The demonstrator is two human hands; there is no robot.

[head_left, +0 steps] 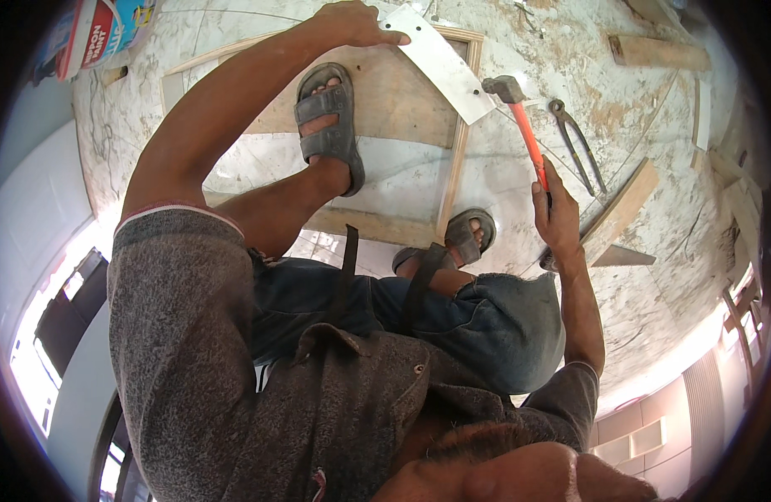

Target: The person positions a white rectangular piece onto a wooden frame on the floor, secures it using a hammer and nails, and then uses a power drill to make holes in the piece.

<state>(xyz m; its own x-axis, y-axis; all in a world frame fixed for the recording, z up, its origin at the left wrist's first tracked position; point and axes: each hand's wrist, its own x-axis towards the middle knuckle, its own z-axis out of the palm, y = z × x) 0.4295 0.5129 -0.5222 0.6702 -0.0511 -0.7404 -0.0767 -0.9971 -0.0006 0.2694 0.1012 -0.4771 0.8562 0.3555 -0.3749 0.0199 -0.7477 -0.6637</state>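
My left hand (pixel 350 23) grips the far end of a narrow white panel (pixel 447 69), its thumb on the top face. A few small dark spots mark the panel near its ends. The panel lies slanted over the corner of a wooden frame (pixel 457 171). In my right hand (pixel 558 209) is a hammer (pixel 526 125) with an orange handle, fingers wrapped round the lower grip. The hammer's grey head is close to the panel's near right end. Just right of the hammer, a pair of pincers (pixel 576 146) rests on the floor.
My sandalled left foot (pixel 328 125) stands within the frame, the other (pixel 469 234) beside its near right corner. Wood strips (pixel 624 209) and a short board (pixel 660 53) lie on the stained floor (pixel 687 125) to the right. A paint bucket (pixel 101 33) stands far left.
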